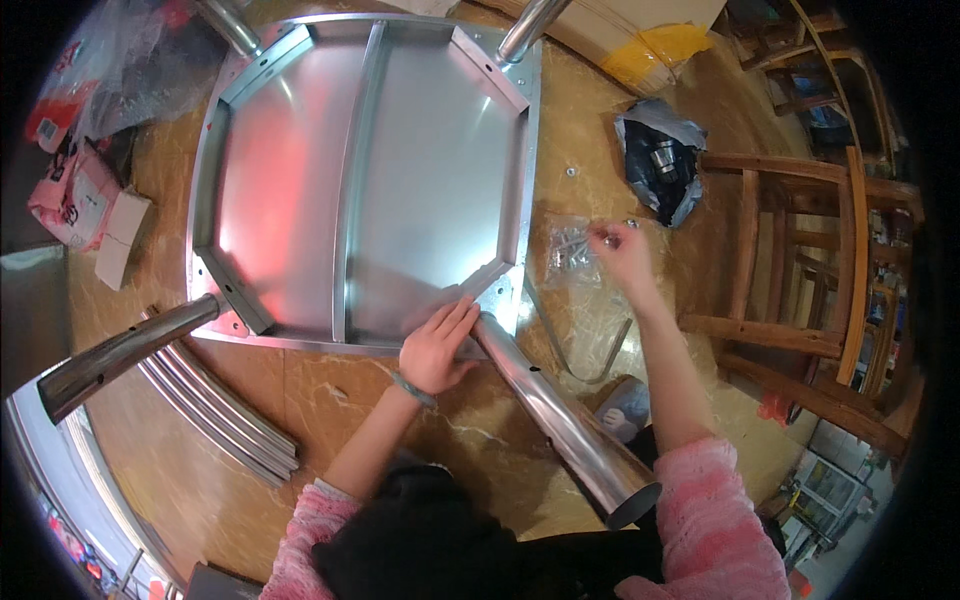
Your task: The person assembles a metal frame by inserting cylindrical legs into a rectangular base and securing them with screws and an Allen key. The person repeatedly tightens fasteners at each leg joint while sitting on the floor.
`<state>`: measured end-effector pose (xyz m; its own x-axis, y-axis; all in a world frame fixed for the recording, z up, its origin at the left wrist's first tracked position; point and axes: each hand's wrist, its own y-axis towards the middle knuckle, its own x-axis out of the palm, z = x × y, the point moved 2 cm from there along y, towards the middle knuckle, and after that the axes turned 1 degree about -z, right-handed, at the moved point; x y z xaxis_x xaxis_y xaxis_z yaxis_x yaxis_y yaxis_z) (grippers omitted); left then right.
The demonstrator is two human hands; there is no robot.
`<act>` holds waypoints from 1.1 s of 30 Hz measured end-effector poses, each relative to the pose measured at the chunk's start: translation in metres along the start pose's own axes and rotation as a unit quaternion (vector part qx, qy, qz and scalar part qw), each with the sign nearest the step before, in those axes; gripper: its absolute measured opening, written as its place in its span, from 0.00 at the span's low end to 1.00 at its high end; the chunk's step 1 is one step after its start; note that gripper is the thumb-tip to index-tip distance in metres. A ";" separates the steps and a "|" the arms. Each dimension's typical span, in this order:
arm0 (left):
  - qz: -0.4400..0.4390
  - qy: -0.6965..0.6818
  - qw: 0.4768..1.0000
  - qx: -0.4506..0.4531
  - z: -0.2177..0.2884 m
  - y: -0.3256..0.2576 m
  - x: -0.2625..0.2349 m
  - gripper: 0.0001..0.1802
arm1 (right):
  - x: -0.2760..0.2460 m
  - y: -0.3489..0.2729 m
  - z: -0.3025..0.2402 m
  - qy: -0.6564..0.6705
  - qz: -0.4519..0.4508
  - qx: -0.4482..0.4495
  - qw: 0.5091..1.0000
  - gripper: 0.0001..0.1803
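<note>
An upturned stainless-steel table top [420, 150] lies on the floor, with tubular metal legs at its corners. My left hand [437, 350] rests on its near edge, fingers stretched out, beside the near-right steel leg [565, 420]. That leg slants toward me, its open end by my right knee. My right hand [624, 262] is pinched closed at the edge of a clear plastic bag [570, 250] of small metal fasteners. A shiny bit shows at my fingertips, too small to name. The near-left leg [130, 355] sticks out at the other corner.
Curved steel tubes [220, 410] lie at the left. On the right are a dark plastic bag [660, 160] with metal parts and a wooden chair frame [770, 250]. A thin strap [575, 365] curls near the right leg. Cardboard [630, 40] lies at the back.
</note>
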<state>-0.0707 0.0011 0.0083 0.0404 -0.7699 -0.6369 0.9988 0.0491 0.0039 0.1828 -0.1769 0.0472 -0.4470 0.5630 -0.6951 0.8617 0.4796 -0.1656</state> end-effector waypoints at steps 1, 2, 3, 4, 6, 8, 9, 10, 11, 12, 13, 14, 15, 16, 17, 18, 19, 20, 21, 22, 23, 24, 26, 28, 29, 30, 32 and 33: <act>0.000 0.003 1.000 -0.003 0.000 0.001 0.000 0.46 | 0.010 -0.015 -0.012 0.038 -0.049 -0.009 0.998 0.09; 0.004 0.001 1.000 -0.004 0.000 0.001 0.000 0.46 | 0.020 -0.028 -0.022 0.069 -0.105 -0.002 0.992 0.09; -0.002 0.004 1.000 -0.005 -0.001 0.002 0.000 0.46 | 0.027 -0.038 -0.030 0.036 -0.142 0.032 0.989 0.09; -0.006 0.002 1.000 -0.002 -0.001 0.002 -0.001 0.46 | 0.034 -0.046 -0.037 0.027 -0.183 0.024 0.982 0.09; -0.010 0.001 1.000 0.001 -0.002 0.002 -0.001 0.47 | 0.050 -0.053 -0.046 0.037 -0.187 0.039 0.981 0.09; -0.007 0.003 1.000 0.007 -0.003 0.002 -0.001 0.47 | 0.059 -0.059 -0.050 0.042 -0.182 0.010 0.982 0.10; 0.001 -0.001 1.000 0.007 -0.003 0.002 -0.001 0.47 | 0.062 -0.061 -0.051 0.030 -0.174 -0.009 0.984 0.10; 0.010 -0.005 1.000 0.007 -0.002 0.001 0.000 0.47 | 0.065 -0.062 -0.050 0.019 -0.172 -0.028 0.985 0.11; 0.018 -0.017 1.000 0.005 -0.002 0.001 0.000 0.47 | 0.068 -0.062 -0.049 0.020 -0.162 -0.039 0.986 0.11; 0.028 -0.011 0.999 0.010 -0.002 0.000 0.001 0.46 | 0.070 -0.063 -0.048 0.021 -0.157 -0.048 0.986 0.11; 0.038 -0.013 0.999 0.013 -0.001 0.000 0.001 0.46 | 0.073 -0.063 -0.047 0.017 -0.154 -0.049 0.987 0.11; 0.047 -0.014 0.999 0.015 -0.001 -0.001 0.002 0.46 | 0.075 -0.063 -0.046 0.022 -0.153 -0.065 0.986 0.10; 0.047 -0.019 0.999 0.014 -0.001 -0.001 0.002 0.46 | 0.077 -0.063 -0.046 0.022 -0.157 -0.071 0.985 0.10; 0.045 -0.023 0.999 0.013 -0.002 -0.002 0.002 0.46 | 0.080 -0.063 -0.046 0.023 -0.161 -0.075 0.984 0.10; 0.044 -0.027 0.999 0.011 -0.002 -0.002 0.002 0.46 | 0.081 -0.063 -0.046 0.019 -0.163 -0.078 0.983 0.09; 0.045 -0.025 0.999 0.014 -0.002 -0.002 0.001 0.46 | 0.081 -0.063 -0.046 0.013 -0.167 -0.080 0.983 0.09; 0.045 -0.023 0.999 0.018 -0.003 -0.002 0.001 0.45 | 0.082 -0.063 -0.046 0.013 -0.169 -0.092 0.981 0.09; 0.046 -0.021 0.999 0.021 -0.003 -0.001 0.001 0.45 | 0.082 -0.062 -0.046 0.001 -0.176 -0.082 0.981 0.09; 0.043 -0.021 0.999 0.020 -0.003 -0.001 0.001 0.45 | 0.082 -0.062 -0.046 -0.004 -0.181 -0.083 0.980 0.09; 0.040 -0.021 0.999 0.018 -0.003 -0.001 0.000 0.45 | 0.082 -0.061 -0.047 -0.001 -0.183 -0.093 0.979 0.09; 0.039 -0.024 0.999 0.017 -0.003 -0.001 0.000 0.46 | 0.083 -0.061 -0.046 -0.011 -0.188 -0.091 0.978 0.09; 0.034 -0.023 0.999 0.016 -0.003 -0.001 0.000 0.46 | 0.083 -0.060 -0.047 -0.012 -0.189 -0.098 0.977 0.09; 0.027 -0.028 0.999 0.015 -0.004 -0.001 0.000 0.46 | 0.084 -0.060 -0.048 -0.027 -0.183 -0.120 0.975 0.09; 0.027 -0.022 0.999 0.018 -0.005 -0.001 0.000 0.46 | 0.084 -0.061 -0.050 -0.050 -0.165 -0.149 0.974 0.09; 0.029 -0.019 0.999 0.020 -0.005 -0.001 0.000 0.46 | 0.085 -0.062 -0.053 -0.101 -0.160 -0.179 0.966 0.09; 0.028 -0.022 0.999 0.019 -0.005 -0.001 0.001 0.46 | 0.085 -0.063 -0.055 -0.149 -0.151 -0.204 0.956 0.09; 0.032 -0.033 0.999 0.019 -0.006 -0.001 0.001 0.46 | 0.086 -0.065 -0.061 -0.250 -0.159 -0.235 0.926 0.09; 0.032 -0.032 0.999 0.016 -0.006 -0.001 0.001 0.46 | 0.087 -0.066 -0.064 -0.302 -0.175 -0.241 0.906 0.08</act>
<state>-0.0718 0.0037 0.0031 0.1055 -0.8053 -0.5834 0.9944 0.0808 0.0683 0.0722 -0.1165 0.0422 -0.3344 -0.0811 -0.9390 0.4228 0.8775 -0.2263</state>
